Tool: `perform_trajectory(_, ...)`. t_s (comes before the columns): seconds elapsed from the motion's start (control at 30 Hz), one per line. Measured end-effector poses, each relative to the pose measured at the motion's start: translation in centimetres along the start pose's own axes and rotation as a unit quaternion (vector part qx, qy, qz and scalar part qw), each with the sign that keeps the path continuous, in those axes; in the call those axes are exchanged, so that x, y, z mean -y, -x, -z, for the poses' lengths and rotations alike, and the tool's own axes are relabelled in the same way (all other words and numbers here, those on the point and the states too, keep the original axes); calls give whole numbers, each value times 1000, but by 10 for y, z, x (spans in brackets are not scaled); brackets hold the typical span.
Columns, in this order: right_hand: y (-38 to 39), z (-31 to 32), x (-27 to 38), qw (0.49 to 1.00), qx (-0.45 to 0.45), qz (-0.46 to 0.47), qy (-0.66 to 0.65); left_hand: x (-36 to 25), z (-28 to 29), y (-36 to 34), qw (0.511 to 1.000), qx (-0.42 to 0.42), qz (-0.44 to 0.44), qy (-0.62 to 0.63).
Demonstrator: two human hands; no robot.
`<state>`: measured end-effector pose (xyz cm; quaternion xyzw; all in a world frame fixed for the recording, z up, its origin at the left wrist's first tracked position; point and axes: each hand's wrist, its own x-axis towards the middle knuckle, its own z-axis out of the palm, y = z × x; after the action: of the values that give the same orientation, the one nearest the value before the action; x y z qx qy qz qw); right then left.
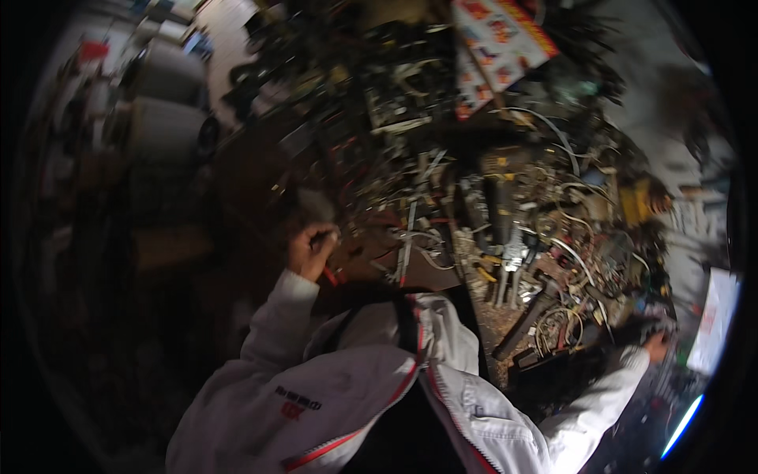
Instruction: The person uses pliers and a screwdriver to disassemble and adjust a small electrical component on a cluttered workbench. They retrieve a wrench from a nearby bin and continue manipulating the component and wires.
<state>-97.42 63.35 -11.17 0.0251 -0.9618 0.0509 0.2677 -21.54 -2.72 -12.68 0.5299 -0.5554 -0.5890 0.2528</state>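
- Left hand [311, 251]: fingers curled; grip on any item cannot be told.
- Small red item [331, 277]: just beside left hand, toward the wearer.
- Right hand [656, 346]: beside a dark object [654, 325], right of cluttered table [483, 312]; finger state cannot be told.

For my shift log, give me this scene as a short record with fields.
Left hand: the left hand is raised with its fingers curled; whether it grips anything is too blurred to tell
Right hand: the right hand is at the far right, beside dark clutter; its grip is unclear
Work surface: brown surface, heaped with tools, wires and small parts
Cable: a white cable curves across the heap
Behind the heap: a colourful printed sheet
Far left: pale cylinders
Clothing: white jacket, red-edged zip
Image quality: dim, partly blurred
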Motion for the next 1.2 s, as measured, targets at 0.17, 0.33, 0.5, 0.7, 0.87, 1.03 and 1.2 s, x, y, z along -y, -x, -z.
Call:
perform_trajectory(0.17,157,17,168,967,49,-24,-249,45,92,45,981,-187,-38,-25)
perform_trajectory(0.33,335,145,381,741,395,-40,-542,110,126,68,948,-270,14,-167)
perform_trajectory(0.5,447,219,489,620,619,214,-432,139,113,77,952,-214,-5,-220)
perform_trajectory(0.7,579,231,554,558,590,450,-371,117,137,88,927,-206,-39,-311)
perform_trajectory(0.87,637,247,585,630,542,497,-250,108,168,82,919,-214,-66,-324)
perform_trajectory(1.03,650,251,585,651,564,419,-288,101,179,65,943,-174,-65,-276)
perform_trajectory(1.2,644,267,586,673,541,367,-345,103,170,52,944,-103,-99,-297)
